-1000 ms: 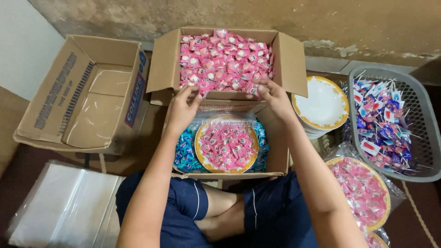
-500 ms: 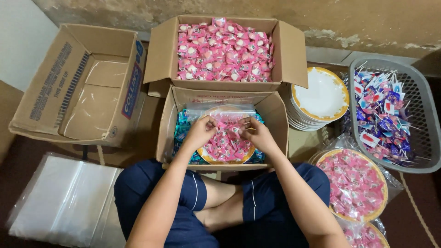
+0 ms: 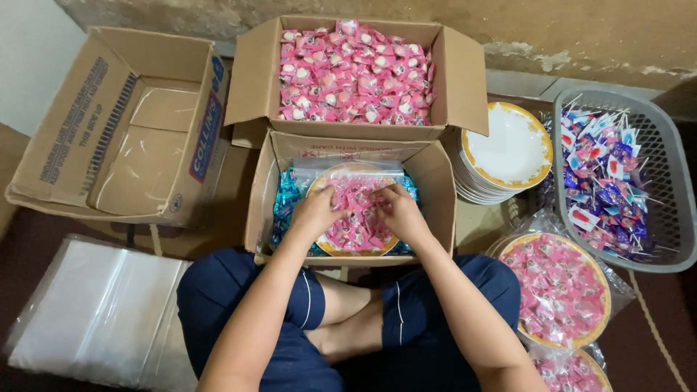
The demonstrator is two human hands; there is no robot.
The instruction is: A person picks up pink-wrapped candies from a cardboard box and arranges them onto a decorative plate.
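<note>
Both hands, left hand [image 3: 316,213] and right hand [image 3: 399,211], press curled fingers onto the pink candies [image 3: 356,221] heaped on a gold-rimmed plate [image 3: 332,248] inside the near box [image 3: 261,203]; rightward 2 bagged plates [image 3: 563,290] look finished, while beyond, a full candy box [image 3: 356,72] and stacked empty plates [image 3: 504,149] remain

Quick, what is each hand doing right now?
Left hand: fingers curled on the candies in the plate; grip unclear.
Right hand: the same.
</note>
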